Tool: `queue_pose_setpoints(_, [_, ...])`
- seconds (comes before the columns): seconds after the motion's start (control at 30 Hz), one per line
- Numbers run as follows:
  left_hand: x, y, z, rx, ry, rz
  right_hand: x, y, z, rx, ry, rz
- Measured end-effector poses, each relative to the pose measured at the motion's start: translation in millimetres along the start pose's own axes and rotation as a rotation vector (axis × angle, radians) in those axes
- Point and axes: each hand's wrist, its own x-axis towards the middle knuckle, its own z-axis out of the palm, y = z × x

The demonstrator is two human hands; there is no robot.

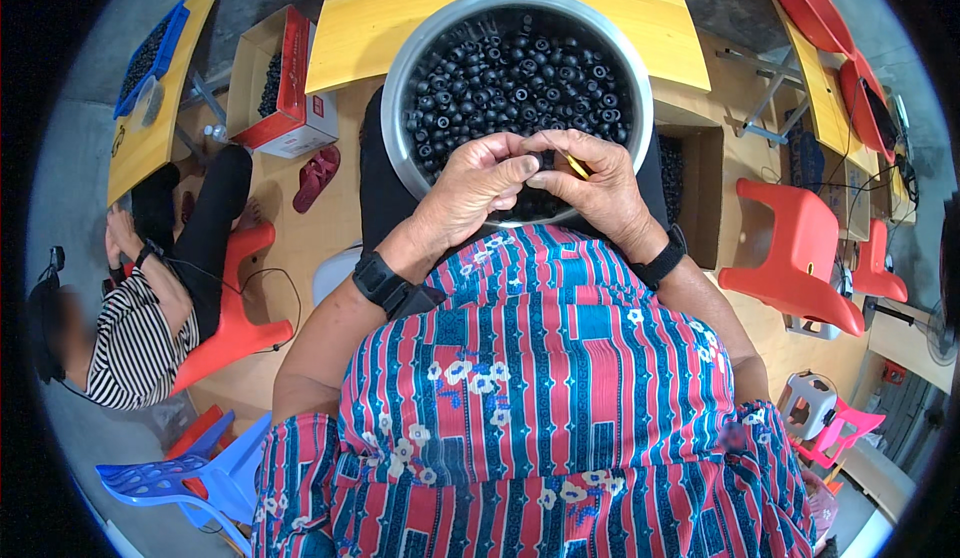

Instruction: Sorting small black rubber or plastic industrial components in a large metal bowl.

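Observation:
A wide steel bowl (pixel 398 123) full of small black ring-shaped parts (pixel 520 78) rests on my lap. Over its near side, my left hand (pixel 480 180) is closed in a pinch, and the fingers hide whatever is in it. My right hand (pixel 598 186) is closed around a slim yellow tool (pixel 577 166), whose tip is covered. The fingertips of both hands meet or nearly meet just above the black parts.
A yellow wooden table (pixel 350 33) stands beyond the bowl. To the left are a red and white carton (pixel 300 118), a pink slipper (pixel 318 178) and a seated person (pixel 140 328) in stripes. A cardboard box (pixel 700 188) and a red stool (pixel 790 248) are on the right.

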Motion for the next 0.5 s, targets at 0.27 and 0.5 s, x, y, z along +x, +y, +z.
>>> queue_pose_setpoints(0.27, [-1,-6,2,-0.082,-0.038,-0.043,1,-3,0,-0.047,0.044,0.015])
queue_pose_setpoints(0.5, [0,-13,-4,-0.112,-0.078,-0.013,1,-5,1,-0.133,0.043,-0.025])
